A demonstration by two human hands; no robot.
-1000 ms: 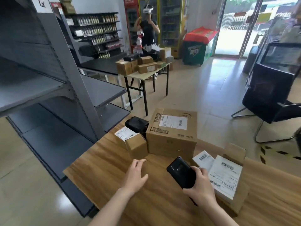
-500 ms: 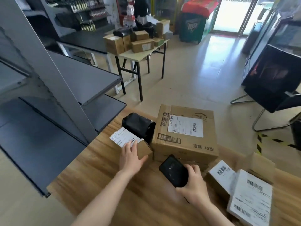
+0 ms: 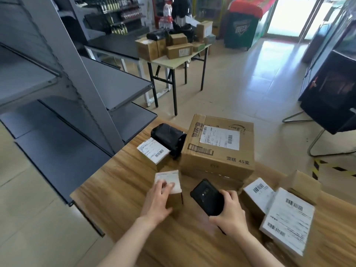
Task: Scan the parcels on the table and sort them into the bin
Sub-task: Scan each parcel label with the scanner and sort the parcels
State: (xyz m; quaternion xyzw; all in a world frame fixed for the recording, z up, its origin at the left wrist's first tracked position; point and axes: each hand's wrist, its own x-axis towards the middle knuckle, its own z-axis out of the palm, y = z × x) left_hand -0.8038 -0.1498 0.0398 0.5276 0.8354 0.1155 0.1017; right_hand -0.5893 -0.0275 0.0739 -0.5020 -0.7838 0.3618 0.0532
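A: What is the left hand point(image 3: 158, 201) doing?

B: It lies over a small brown parcel point(image 3: 170, 189) on the near part of the wooden table point(image 3: 119, 189). The fingers point(image 3: 163, 186) spread across its white label and the thumb presses the near side, so the hand is wrapped loosely round the box. I cannot tell whether the box is lifted or sitting on the table.

A: And the right hand point(image 3: 230, 213)?

B: Closed round a black handheld scanner point(image 3: 207, 197), which sits just to the right of the small parcel, its far end tilted to the left and far side.

A: Where are the other parcels?

B: A large carton point(image 3: 217, 149) stands just beyond both hands. Left of it lies a black wrapped bundle point(image 3: 168, 136), touching it, with another small labelled box point(image 3: 153, 154) in front of the bundle. At the right, near the scanner hand, are a labelled box point(image 3: 257, 195) and a flat parcel with a big white label point(image 3: 287, 220), partly blurred.
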